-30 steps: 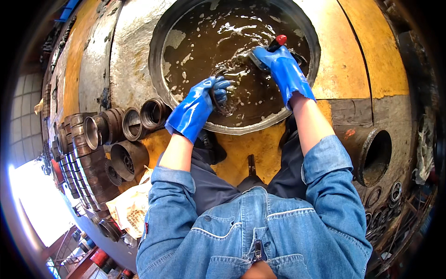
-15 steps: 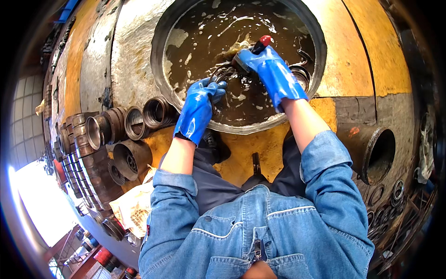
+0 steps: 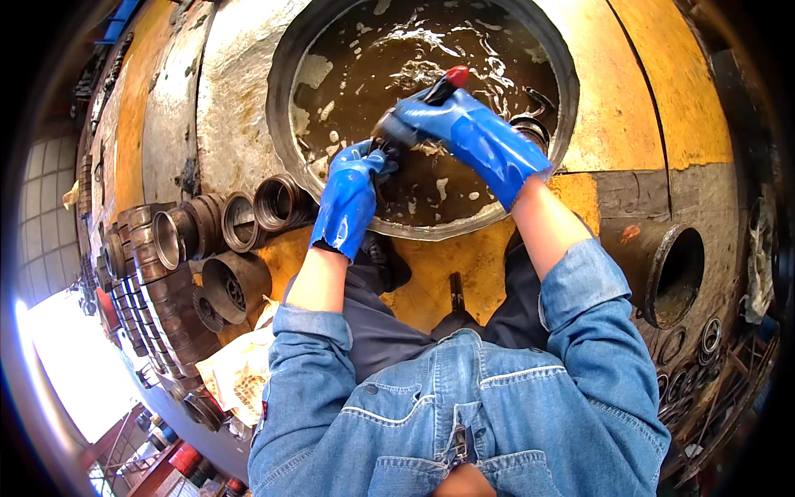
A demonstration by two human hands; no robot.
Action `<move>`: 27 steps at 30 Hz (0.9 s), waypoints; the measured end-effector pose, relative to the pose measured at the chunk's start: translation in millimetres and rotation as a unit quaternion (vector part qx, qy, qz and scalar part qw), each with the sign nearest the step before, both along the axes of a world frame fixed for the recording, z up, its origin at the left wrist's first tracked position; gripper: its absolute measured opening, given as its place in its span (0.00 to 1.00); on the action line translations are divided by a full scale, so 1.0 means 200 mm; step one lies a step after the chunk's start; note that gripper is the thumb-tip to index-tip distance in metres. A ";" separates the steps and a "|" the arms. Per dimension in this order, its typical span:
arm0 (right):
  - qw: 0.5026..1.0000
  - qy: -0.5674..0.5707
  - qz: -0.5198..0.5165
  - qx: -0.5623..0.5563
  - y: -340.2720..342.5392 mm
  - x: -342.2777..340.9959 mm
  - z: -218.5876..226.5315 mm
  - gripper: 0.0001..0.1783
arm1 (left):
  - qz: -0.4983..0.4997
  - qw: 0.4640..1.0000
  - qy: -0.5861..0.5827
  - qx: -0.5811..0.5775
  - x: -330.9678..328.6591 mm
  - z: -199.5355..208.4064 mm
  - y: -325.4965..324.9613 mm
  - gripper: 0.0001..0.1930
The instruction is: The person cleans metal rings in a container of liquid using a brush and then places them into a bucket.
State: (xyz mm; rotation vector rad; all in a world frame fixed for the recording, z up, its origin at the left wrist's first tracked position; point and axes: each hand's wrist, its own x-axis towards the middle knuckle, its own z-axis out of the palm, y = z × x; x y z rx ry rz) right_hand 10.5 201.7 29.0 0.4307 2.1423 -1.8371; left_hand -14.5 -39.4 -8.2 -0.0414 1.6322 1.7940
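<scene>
My left hand (image 3: 354,184), in a long blue rubber glove, is closed on a dark metal ring (image 3: 384,147) at the near left of a round tub (image 3: 282,108) of murky brown water. Most of that ring is hidden by the gloves and blur. My right hand (image 3: 447,118), gloved alike, grips a brush with a red-tipped black handle (image 3: 455,79). Its head is smeared by motion and lies against the ring, just above the left fingers. Foam and ripples cover the water. Another ringed metal part (image 3: 531,130) rests inside the tub's right edge, partly behind my right glove.
Left of the tub, several metal rings (image 3: 280,201) and cylinders lie in a row, with a flanged pipe piece (image 3: 234,286) nearer me. A crumpled pale bag (image 3: 240,369) is by my left arm. To the right lies a large open pipe (image 3: 676,277), beside several small rings (image 3: 710,335).
My right hand has swept the brush left and slightly toward me, over the ring in my left hand. The left hand has barely moved. Ripples on the water have shifted.
</scene>
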 end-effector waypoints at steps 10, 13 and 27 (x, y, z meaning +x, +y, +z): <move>0.981 -0.034 -0.108 0.159 0.01 0.04 -0.13 0.27 | -0.030 0.999 -0.020 -0.027 -0.01 0.06 0.06 0.17; 0.987 0.000 -0.107 0.123 0.01 0.07 -0.09 0.24 | -0.030 0.997 -0.041 -0.054 0.00 0.09 0.07 0.16; 0.993 0.029 0.005 -0.111 0.03 -0.01 -0.03 0.24 | -0.048 0.998 -0.030 -0.001 -0.05 -0.02 -0.01 0.09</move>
